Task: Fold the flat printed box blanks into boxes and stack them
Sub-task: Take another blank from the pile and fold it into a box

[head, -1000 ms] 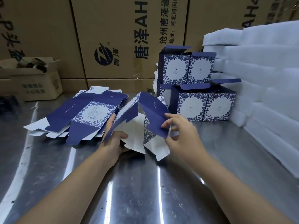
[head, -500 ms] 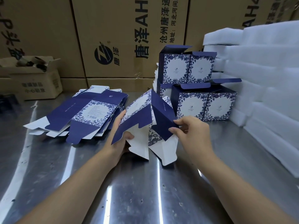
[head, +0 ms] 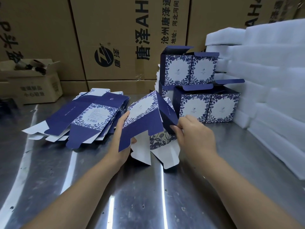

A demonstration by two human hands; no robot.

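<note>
A half-opened blue and white floral box blank [head: 145, 119] stands tilted on the steel table, its white bottom flaps hanging toward me. My left hand [head: 121, 138] holds its left side, thumb under the blue flap. My right hand [head: 193, 138] pinches the dark blue right panel near its lower corner. To the left lies a pile of flat blanks [head: 85, 118]. Behind the held blank, folded boxes [head: 208, 106] with open lids stand stacked in two tiers.
White foam sheets [head: 267, 90] are piled along the right side. Large brown cartons [head: 123, 38] form a wall at the back. A small open carton [head: 33, 81] sits at the far left. Bare steel table [head: 148, 195] lies in front of me.
The blank has opened from a loose fold into a squarer tube and shifted slightly right. My right hand has moved from the flap's edge to the blue panel's lower corner.
</note>
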